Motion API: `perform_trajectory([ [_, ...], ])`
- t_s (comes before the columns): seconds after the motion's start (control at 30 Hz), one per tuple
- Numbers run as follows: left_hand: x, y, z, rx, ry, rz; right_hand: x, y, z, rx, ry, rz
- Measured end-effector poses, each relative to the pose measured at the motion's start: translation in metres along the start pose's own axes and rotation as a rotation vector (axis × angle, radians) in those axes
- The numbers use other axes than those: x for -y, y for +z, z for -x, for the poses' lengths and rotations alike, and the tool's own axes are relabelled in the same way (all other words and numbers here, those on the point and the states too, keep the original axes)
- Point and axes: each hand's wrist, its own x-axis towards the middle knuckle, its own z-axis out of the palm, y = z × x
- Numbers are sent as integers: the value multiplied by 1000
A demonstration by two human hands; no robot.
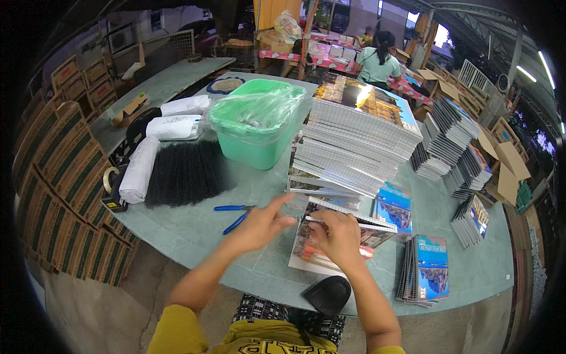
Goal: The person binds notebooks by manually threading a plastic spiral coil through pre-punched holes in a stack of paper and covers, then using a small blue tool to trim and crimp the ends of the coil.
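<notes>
My right hand (337, 231) is closed on the near bound edge of a half-raised book of printed pages (377, 225) in front of me. My left hand (263, 227) is beside that edge, its thumb and forefinger apart; any thin piece between them is too small to make out. Under the book lies a sheet with a printed picture (299, 252), partly hidden by my right hand. Blue-handled pliers (233, 219) rest left of my left hand. Just beyond my hands rises a tall stack of unbound page blocks (354, 138). A bundle of thin black binding coils (183, 174) lies farther left.
A green bin (253, 141) with a plastic liner stands behind the coils, near white wrapped rolls (138, 170). Bound blue-covered books (432, 265) and other stacks (445, 138) fill the right side. A black rounded object (329, 295) sits at the near edge. A person (380, 64) sits beyond.
</notes>
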Motion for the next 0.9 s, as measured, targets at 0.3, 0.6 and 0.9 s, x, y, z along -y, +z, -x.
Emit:
perform_trajectory([
  [0.3, 1, -30, -15, 317, -12, -396, -6, 15, -2, -90, 10, 30],
  [0.6, 2, -28, -15, 131, 225, -385, -8, 11, -2, -33, 7, 7],
  [0.9, -10, 1, -13, -421, 606, -499, -4, 6, -6, -80, -9, -13],
])
